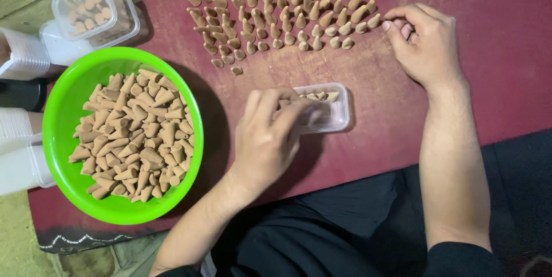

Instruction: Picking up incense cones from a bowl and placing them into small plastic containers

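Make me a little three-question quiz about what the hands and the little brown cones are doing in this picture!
1. True or false: the green bowl is full of loose brown cones.
2. Which hand reaches into the small clear box?
A. left hand
B. right hand
C. neither
3. Fill in: the right hand's fingers touch the edge of the cones standing in ____ on the dark red mat.

Key: 1 true. 2 A, its fingers are over the box, which already has a few cones inside. 3 rows.
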